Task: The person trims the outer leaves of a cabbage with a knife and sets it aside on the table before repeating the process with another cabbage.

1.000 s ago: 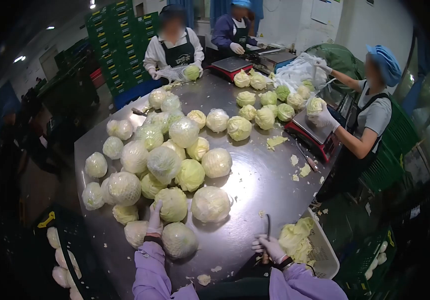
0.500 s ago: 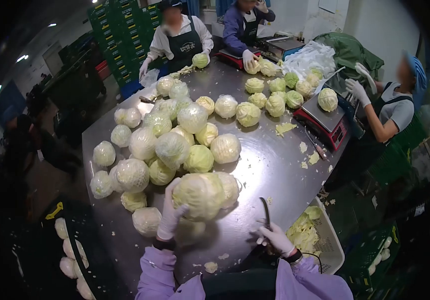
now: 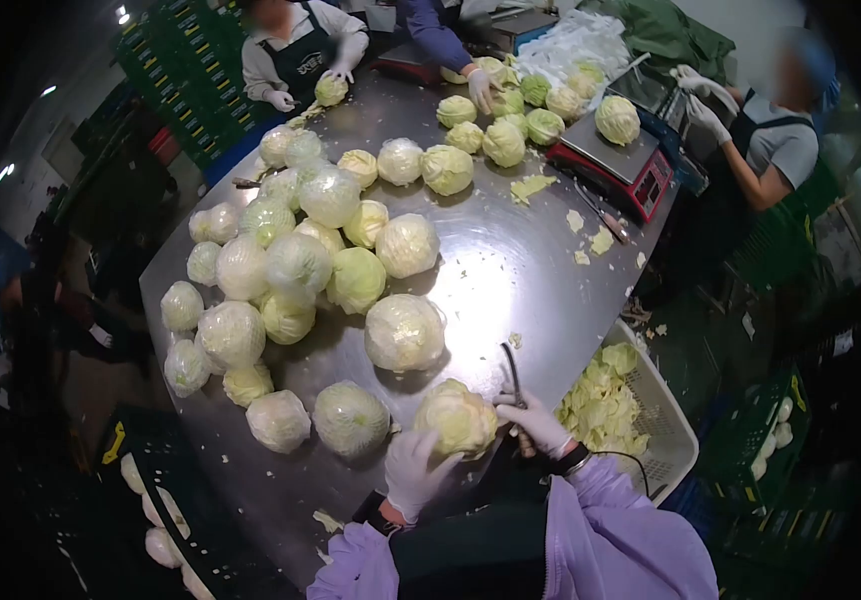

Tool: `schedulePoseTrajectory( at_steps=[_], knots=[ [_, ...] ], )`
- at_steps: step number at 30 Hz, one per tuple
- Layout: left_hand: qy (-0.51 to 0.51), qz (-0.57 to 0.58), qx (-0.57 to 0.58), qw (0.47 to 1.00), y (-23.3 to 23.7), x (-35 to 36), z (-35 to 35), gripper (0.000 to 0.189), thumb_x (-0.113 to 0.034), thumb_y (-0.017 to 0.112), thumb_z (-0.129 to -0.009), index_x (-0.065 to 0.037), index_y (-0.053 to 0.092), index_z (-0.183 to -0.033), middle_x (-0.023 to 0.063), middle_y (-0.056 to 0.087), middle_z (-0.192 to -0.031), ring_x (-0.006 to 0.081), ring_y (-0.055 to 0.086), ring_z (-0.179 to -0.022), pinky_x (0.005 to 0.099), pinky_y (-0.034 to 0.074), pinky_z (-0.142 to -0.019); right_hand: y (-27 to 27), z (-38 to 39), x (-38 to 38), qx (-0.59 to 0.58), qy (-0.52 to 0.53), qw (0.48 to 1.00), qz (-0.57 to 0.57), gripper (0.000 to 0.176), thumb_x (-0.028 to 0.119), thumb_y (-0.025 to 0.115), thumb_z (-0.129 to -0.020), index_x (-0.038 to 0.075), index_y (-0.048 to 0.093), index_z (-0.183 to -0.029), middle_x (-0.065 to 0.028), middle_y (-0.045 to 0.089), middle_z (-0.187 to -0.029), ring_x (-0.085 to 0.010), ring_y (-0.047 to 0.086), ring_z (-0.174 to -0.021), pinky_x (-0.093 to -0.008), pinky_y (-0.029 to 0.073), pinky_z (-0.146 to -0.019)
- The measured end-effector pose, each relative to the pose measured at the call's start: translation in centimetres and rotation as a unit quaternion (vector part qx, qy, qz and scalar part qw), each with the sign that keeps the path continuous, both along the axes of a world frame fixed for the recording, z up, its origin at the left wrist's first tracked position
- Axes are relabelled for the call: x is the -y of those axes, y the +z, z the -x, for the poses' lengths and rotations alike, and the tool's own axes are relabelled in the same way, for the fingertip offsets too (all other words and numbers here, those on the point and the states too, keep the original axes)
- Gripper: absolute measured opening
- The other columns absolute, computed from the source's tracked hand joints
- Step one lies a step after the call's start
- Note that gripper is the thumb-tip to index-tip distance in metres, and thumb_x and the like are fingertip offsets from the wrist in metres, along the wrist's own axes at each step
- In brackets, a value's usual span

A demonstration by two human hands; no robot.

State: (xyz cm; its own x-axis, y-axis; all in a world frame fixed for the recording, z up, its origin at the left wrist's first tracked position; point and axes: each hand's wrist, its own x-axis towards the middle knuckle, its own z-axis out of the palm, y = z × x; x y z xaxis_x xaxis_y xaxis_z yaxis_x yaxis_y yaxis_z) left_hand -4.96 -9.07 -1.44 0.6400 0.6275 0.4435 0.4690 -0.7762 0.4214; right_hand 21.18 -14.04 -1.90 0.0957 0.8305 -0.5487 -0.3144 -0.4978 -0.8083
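My left hand (image 3: 415, 474), in a white glove, is closed around the near left side of a pale trimmed cabbage (image 3: 458, 418) at the table's front. In my gloved right hand (image 3: 538, 424) is a knife (image 3: 511, 372) with a dark, narrow curved blade pointing up and a brownish handle. That hand is at the cabbage's right side; whether it touches is hard to tell. Left of this cabbage sits a greenish film-wrapped cabbage (image 3: 350, 418). A larger pale cabbage (image 3: 404, 333) stands just behind.
Many cabbages, some wrapped, cover the left of the metal table (image 3: 490, 290). A white basket (image 3: 678, 440) of loose leaves stands at right. A red scale (image 3: 640, 180) bears a cabbage; a second knife (image 3: 605, 215) lies beside it. Three co-workers stand around the far sides.
My left hand has come down and nearer my body, from the large cabbage it held up to a cabbage at the front. My right hand, with the knife, has moved up beside it. The view has shifted.
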Motion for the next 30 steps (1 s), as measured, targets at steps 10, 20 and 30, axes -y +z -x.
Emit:
schedulePoseTrajectory(
  at_steps=[10,20,30],
  knots=[
    [0.054,0.282,0.043,0.957,2.7,-2.3,-6.0,0.101,-0.037,0.089,-0.06,0.0,0.033,-0.135,0.0272,0.029,-0.143,0.0415,0.034,-0.13,0.0458,0.031,-0.108,2.0,-0.6,5.4,0.46,0.122,0.874,-0.102,0.034,0.022,0.053,-0.094,0.003,0.052,-0.122,-0.0211,0.065,-0.101,-0.0376,0.064,-0.083,-0.0435,0.052,-0.07],
    [0.045,0.154,-0.018,0.987,3.4,0.9,-8.8,0.1,-0.038,0.087,-0.058,0.003,0.034,-0.133,0.0317,0.04,-0.133,0.0479,0.039,-0.123,0.0529,0.035,-0.104,4.0,1.4,6.8,0.565,0.196,0.796,-0.096,0.014,0.019,0.05,-0.091,0.005,0.048,-0.094,-0.0157,0.061,-0.074,-0.0363,0.062,-0.056,-0.0478,0.05,-0.05],
    [0.033,0.136,-0.048,0.989,2.8,-0.1,-8.9,0.096,-0.041,0.085,-0.06,0.006,0.038,-0.13,0.029,0.044,-0.13,0.0456,0.042,-0.12,0.0526,0.036,-0.101,2.1,0.5,4.6,0.511,0.236,0.822,-0.082,0.013,0.017,0.047,-0.09,0.005,0.047,-0.094,-0.0181,0.063,-0.072,-0.0406,0.063,-0.061,-0.0518,0.049,-0.055]
  ],
)
